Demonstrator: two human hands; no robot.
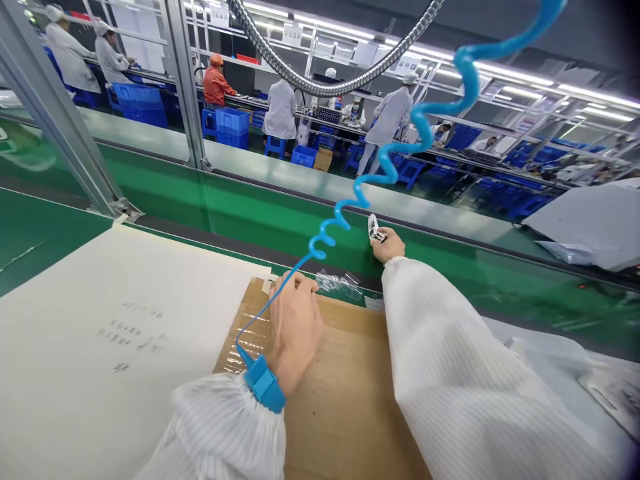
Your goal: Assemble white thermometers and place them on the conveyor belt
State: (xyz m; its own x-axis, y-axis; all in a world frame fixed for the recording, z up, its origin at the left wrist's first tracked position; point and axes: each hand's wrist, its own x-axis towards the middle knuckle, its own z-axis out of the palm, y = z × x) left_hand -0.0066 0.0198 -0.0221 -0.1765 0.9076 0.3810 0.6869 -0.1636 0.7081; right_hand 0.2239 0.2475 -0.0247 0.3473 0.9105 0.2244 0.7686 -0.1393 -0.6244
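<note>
My right hand (pixel 389 247) reaches out over the green conveyor belt (pixel 260 217) and grips a small white plastic part (pixel 373 228) with dark spots on it. My left hand (pixel 297 320) rests at the far edge of a brown cardboard sheet (pixel 357 380), its fingers curled downward. What those fingers hold, if anything, is hidden. On the left wrist sits a blue wrist strap (pixel 265 383), from which a coiled blue cord (pixel 385 167) runs up to the right. Clear plastic film (pixel 337 283) lies just right of the left fingertips.
A large white paper sheet (pixel 65 313) with handwriting covers the left of the bench. Metal frame posts (pixel 183 80) stand at the left, and a flexible metal hose (pixel 325 87) hangs overhead. Beyond the belt, several people work at benches with blue bins (pixel 233 123).
</note>
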